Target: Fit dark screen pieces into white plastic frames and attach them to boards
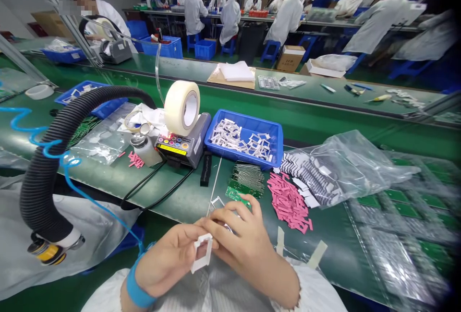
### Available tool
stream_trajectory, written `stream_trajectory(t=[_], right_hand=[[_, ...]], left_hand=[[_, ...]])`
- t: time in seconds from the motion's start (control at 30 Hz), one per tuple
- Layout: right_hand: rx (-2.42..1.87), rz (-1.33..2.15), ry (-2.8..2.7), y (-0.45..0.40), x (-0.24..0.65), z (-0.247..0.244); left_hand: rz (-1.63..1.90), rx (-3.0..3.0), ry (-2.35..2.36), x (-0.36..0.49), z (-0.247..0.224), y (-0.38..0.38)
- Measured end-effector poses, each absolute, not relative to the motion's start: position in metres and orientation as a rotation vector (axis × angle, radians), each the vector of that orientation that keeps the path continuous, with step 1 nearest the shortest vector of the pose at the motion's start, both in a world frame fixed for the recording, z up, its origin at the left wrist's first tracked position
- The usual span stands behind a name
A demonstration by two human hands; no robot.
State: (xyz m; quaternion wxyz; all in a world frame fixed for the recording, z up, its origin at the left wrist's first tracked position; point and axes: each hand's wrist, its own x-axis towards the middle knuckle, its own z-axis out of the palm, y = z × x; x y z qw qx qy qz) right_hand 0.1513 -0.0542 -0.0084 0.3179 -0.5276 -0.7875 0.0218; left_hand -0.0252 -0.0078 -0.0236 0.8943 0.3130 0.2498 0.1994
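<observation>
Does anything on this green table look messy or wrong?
Yes, the pink strips lie in a loose, messy pile right on the bench, while the white frames are kept in a blue tray.

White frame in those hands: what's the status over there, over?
Left hand pinching white rectangular frame. Right hand curled beside it, grip hidden. Green circuit board just ahead, blue tray of similar frames beyond.

Bright light — sharp hands (237,245), blurred edges.
</observation>
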Motion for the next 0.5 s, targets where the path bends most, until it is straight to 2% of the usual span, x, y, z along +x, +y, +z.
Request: stream_trajectory(t=[0.1, 0.3, 0.37, 0.5], right_hand=[[-1.315, 0.235, -1.886, -0.053, 0.150, -0.014], [-1.064, 1.069, -1.273, -0.058, 0.142, -0.024], [-1.042, 1.153, -1.143, -0.059, 0.135, -0.027], [-1.016, 1.066, -1.122, -0.058, 0.127, -0.032]], left_hand=[[0.432, 0.647, 0.488, -0.026, -0.021, -0.008], [0.383, 0.569, 0.383, -0.023, -0.028, -0.011], [0.421, 0.552, 0.354, -0.020, -0.031, -0.014], [0.526, 0.511, 0.303, -0.015, -0.026, -0.018]])
